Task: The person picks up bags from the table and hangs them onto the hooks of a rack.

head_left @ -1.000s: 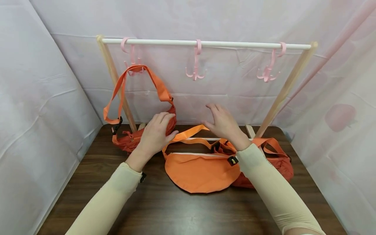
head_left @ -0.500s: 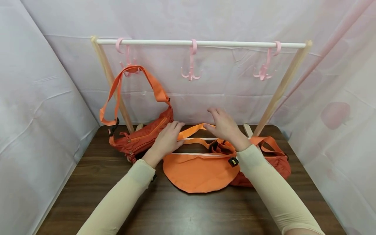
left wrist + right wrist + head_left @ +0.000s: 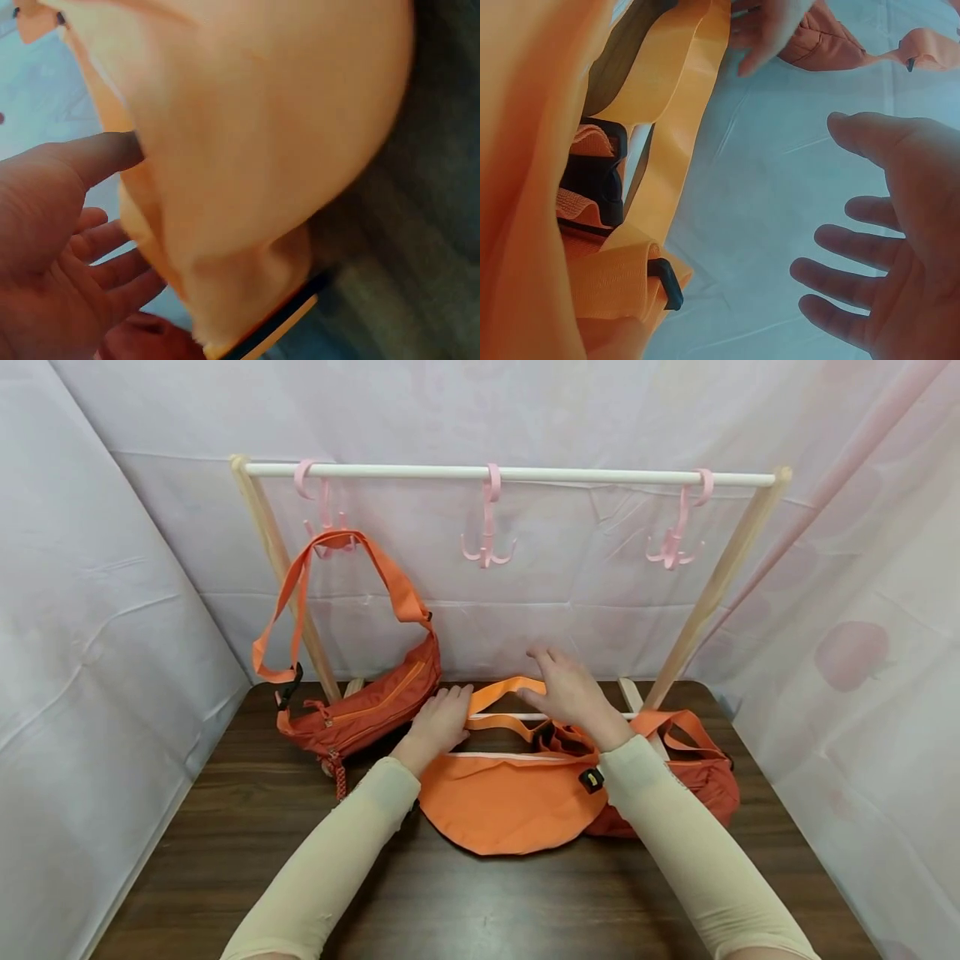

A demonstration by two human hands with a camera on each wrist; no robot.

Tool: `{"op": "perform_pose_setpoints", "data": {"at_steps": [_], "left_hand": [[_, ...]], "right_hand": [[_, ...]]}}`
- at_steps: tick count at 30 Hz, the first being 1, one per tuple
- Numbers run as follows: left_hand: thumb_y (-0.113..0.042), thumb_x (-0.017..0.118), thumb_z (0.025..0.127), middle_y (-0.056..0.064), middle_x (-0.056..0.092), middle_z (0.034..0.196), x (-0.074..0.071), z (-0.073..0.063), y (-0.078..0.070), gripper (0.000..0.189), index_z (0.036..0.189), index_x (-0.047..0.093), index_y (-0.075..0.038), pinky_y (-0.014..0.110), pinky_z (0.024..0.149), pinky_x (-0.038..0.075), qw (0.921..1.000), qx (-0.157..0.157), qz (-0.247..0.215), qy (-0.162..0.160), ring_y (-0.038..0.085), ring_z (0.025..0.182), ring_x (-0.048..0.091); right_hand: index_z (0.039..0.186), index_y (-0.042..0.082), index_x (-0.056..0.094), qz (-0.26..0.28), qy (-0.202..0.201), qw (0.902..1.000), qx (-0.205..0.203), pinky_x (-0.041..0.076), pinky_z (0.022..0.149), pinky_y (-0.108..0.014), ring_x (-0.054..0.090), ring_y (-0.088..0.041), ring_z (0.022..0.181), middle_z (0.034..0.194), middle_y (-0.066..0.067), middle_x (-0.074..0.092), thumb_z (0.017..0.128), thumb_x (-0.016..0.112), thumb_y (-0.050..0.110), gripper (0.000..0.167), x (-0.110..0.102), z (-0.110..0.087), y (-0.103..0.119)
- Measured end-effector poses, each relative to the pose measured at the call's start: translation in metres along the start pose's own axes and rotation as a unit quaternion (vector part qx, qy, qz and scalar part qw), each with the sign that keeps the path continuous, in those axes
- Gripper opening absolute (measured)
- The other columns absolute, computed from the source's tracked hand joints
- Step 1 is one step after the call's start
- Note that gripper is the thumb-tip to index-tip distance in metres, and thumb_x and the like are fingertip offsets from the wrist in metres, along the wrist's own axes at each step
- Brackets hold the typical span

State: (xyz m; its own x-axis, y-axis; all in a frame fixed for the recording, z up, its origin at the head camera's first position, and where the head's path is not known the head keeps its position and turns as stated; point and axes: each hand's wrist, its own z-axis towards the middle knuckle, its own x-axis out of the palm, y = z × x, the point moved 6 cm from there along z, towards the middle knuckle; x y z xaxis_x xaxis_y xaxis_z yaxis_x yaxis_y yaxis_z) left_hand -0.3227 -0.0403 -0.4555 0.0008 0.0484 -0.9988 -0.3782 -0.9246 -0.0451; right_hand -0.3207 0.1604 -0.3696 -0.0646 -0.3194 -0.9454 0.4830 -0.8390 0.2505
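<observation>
On the tabletop (image 3: 480,910) lie, unhung, the orange bag (image 3: 510,806) and, beside it, a red bag (image 3: 712,789). The left hand (image 3: 442,720) reaches the former's edge, fingers loose, contact unclear; the right hand (image 3: 572,693) spreads its own. Farther, a red pouch (image 3: 371,703) already hangs from a pink hook (image 3: 325,503).

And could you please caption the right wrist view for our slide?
The right hand, holding nothing, beside an orange strap and a black buckle.
</observation>
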Motion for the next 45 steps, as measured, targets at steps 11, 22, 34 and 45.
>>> {"op": "perform_pose_setpoints", "data": {"at_steps": [11, 22, 34, 45], "left_hand": [[-0.013, 0.066, 0.106, 0.009, 0.061, 0.120, 0.010, -0.004, -0.004, 0.020, 0.126, 0.063, -0.010, 0.050, 0.102, 0.048, 0.9996, 0.019, 0.012, -0.017, 0.032, 0.114, 0.056], [-0.018, 0.062, 0.108, 0.006, 0.068, 0.095, 0.016, -0.006, -0.002, 0.010, 0.114, 0.063, -0.010, 0.045, 0.076, 0.060, 0.9991, 0.013, -0.037, -0.014, 0.026, 0.085, 0.071], [-0.002, 0.057, 0.105, 0.015, 0.064, 0.122, -0.049, -0.017, 0.004, 0.029, 0.134, 0.060, -0.003, 0.048, 0.090, 0.058, 0.9377, -0.001, -0.242, -0.250, 0.032, 0.104, 0.067], [0.001, 0.049, 0.105, 0.018, 0.058, 0.121, -0.106, -0.035, -0.001, 0.029, 0.132, 0.058, 0.002, 0.042, 0.087, 0.050, 0.8657, 0.031, -0.370, -0.336, 0.030, 0.097, 0.057]], "right_hand": [[0.162, 0.009, 0.040, 0.003, 0.010, 0.9999, 0.008, 0.043, 0.109, -0.061, 0.055, -0.040, 0.133, 0.151, -0.019, 0.053, 0.102, 0.069, 0.050, 0.078, 0.006, -0.002, 0.000], [0.161, 0.010, 0.040, 0.001, 0.021, 0.9998, 0.004, 0.042, 0.110, -0.063, 0.054, -0.039, 0.135, 0.152, -0.017, 0.052, 0.101, 0.071, 0.049, 0.078, 0.013, -0.001, -0.002], [0.165, 0.012, 0.034, 0.002, 0.014, 0.9995, -0.028, 0.028, 0.118, -0.068, 0.041, -0.041, 0.147, 0.160, -0.016, 0.044, 0.087, 0.083, 0.059, 0.104, 0.021, 0.005, 0.013], [0.140, 0.015, 0.059, 0.046, 0.017, 0.9964, -0.069, 0.052, 0.089, -0.049, 0.066, -0.026, 0.100, 0.116, -0.003, 0.067, 0.098, 0.078, 0.041, 0.053, 0.038, 0.016, 0.033]]}}
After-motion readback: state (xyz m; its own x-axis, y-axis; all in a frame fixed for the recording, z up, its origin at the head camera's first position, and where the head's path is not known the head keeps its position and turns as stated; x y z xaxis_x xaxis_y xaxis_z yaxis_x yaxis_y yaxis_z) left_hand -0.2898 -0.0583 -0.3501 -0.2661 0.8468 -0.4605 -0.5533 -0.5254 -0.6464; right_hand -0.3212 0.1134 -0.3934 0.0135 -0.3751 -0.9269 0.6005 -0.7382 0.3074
